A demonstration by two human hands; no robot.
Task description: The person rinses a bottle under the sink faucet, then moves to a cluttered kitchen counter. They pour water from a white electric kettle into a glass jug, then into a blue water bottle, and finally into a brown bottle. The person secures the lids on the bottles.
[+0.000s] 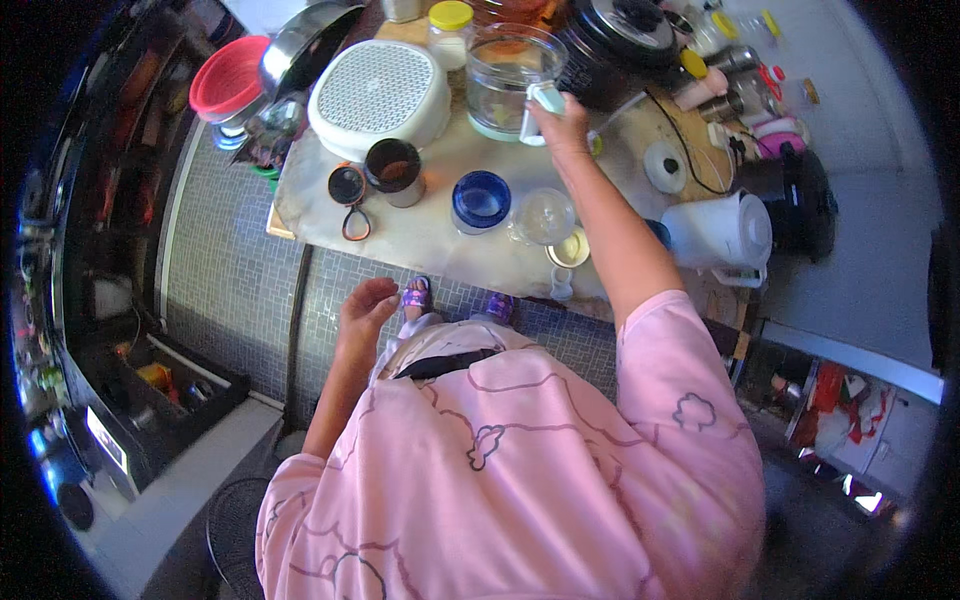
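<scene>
My right hand (pixel 562 131) grips the white handle of a large clear jug (pixel 499 94) at the back of the table. The jug stands upright, with a pale green base. My left hand (pixel 367 311) hangs in front of the table edge, holding nothing, its fingers loosely curved and the thumb apart. Nearer to me on the tabletop stand a jar with a blue rim (pixel 481 201) and a clear jar (pixel 545 216). A small cream lid (pixel 568 247) lies beside the clear jar. To the left is a dark-rimmed tumbler (pixel 395 172) next to a black lid with a strap loop (pixel 347 186).
An overturned white perforated basket (pixel 382 94) sits left of the jug. Behind are a yellow-lidded jar (pixel 450 45) and a black cooker (pixel 615 52). To the right are a white pitcher (pixel 712 229), a round lid (pixel 664 166) and a black cable (pixel 679 142). Red basins (pixel 229 79) stand at left.
</scene>
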